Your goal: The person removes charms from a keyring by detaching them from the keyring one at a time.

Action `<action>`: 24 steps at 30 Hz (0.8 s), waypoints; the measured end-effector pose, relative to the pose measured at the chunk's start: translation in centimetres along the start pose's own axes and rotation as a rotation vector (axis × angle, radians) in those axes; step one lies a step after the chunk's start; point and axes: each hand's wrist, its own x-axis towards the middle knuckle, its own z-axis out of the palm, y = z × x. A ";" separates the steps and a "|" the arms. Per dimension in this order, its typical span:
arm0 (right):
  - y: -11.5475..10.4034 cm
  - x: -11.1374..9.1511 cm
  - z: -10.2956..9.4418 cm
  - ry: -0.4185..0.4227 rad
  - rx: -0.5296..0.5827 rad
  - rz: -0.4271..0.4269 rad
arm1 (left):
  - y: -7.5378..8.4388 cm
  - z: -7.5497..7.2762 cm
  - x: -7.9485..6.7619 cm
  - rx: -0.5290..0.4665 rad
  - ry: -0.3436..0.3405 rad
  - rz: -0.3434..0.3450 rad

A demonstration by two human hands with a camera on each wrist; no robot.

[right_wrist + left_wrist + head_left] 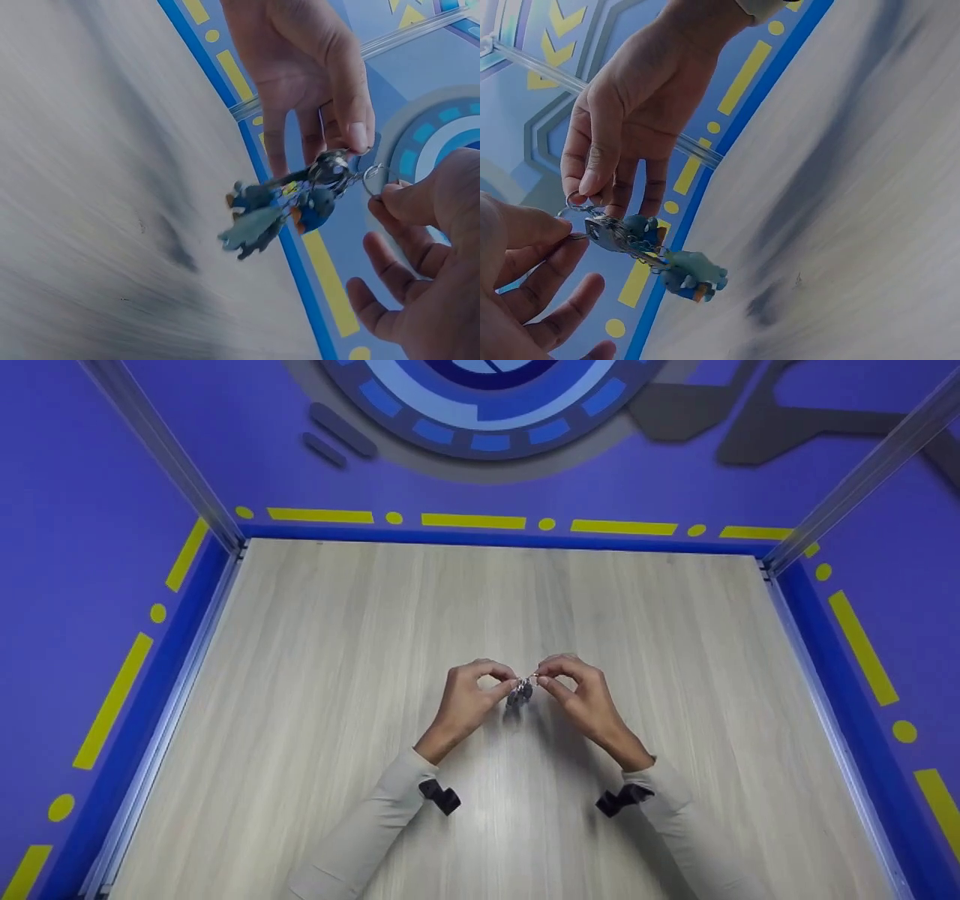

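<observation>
Above tbl (315, 660), L hand (466, 701) pinches keychain (328, 169); R hand (589, 701) pinches metal ring (366, 181); charms (697, 268) dangle.

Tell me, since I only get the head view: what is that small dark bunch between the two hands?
Observer: Small charms; the right wrist view shows blue ones with orange parts.
Visitor: Oh! And what do the right hand's fingertips hold?
Observer: A round metal ring, pinched between thumb and finger.
Visitor: So is everything dangling there blue?
Observer: No, the left wrist view shows a pale green piece too.
</observation>
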 end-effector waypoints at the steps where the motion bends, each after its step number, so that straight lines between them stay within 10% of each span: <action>1: 0.0 0.0 0.0 0.002 0.003 -0.009 | 0.0 -0.1 0.0 -0.013 0.003 -0.006; 24: -0.4 -0.4 -0.1 -0.075 0.076 0.057 | -0.2 -0.2 -0.2 -0.148 -0.011 -0.091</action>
